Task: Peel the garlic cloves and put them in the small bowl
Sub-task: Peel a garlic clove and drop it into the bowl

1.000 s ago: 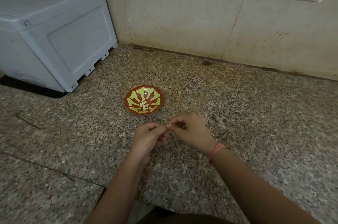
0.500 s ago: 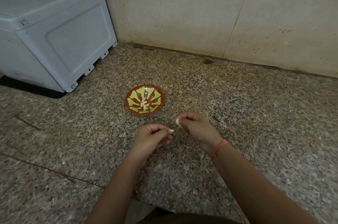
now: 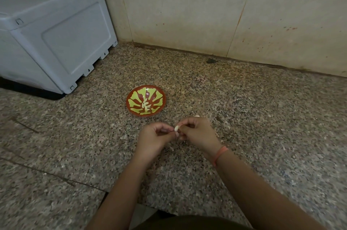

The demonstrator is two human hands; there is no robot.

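Both our hands meet just in front of the small red bowl with yellow-green leaf pattern (image 3: 146, 100): our right hand (image 3: 197, 132) pinches a pale garlic clove (image 3: 176, 128) while our left hand (image 3: 154, 137) picks at its skin with curled fingers. We judge peeling nearly done; next comes a short reach forward to drop it among the peeled cloves (image 3: 145, 106). Beneath lies the speckled granite table (image 3: 262, 117), with a grey plastic box (image 3: 52, 32) and beige tiled wall (image 3: 187, 13) behind.

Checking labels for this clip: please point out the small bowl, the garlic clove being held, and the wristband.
small bowl (image 3: 131, 96): head view, on its red rim, left side.
garlic clove (image 3: 176, 128): head view, on its pale middle, between the fingertips.
wristband (image 3: 220, 153): head view, on the orange band's middle.
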